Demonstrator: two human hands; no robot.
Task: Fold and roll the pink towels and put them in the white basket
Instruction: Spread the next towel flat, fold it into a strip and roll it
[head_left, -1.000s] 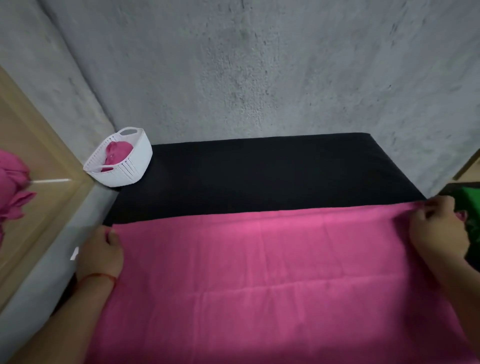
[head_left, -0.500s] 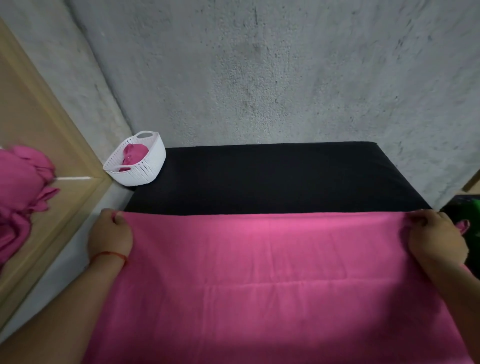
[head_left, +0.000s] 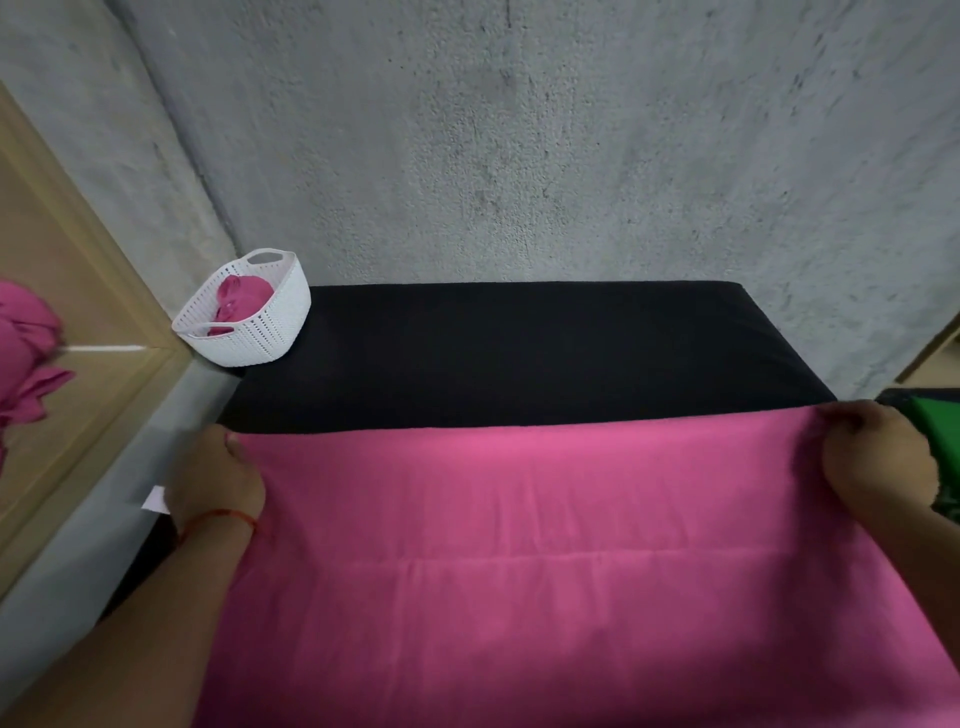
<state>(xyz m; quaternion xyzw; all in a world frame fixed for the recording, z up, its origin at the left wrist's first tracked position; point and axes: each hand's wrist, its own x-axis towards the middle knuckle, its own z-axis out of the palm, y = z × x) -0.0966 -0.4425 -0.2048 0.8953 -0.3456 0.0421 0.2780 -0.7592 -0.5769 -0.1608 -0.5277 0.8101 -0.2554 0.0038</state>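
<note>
A pink towel (head_left: 519, 545) is spread wide over the near half of the black desk (head_left: 519, 348), its far edge pulled straight between the two hands. The left hand (head_left: 215, 483) pinches the far left corner with curled fingers, and the right hand (head_left: 878, 457) pinches the far right corner the same way. A faint crease runs left to right across the middle of the towel. Whether the far edge lies on the desk or is lifted just above it, I cannot tell.

The white basket (head_left: 260, 335) stands at the far left corner of the desk, well apart from the hands, with one rolled towel (head_left: 241, 296) already inside. More pink cloth (head_left: 26, 353) is bunched at the left edge of the view, off the desk, which suggests further towels wait their turn.

The step in hand looks like the start of the fold: the towel is laid out and squared, not yet doubled. The next move likely calls for both hands to carry the far corners toward the near edge, keeping them level so the edges meet, then to smooth the cloth before rolling it from one end. Only after that does the basket matter
</note>
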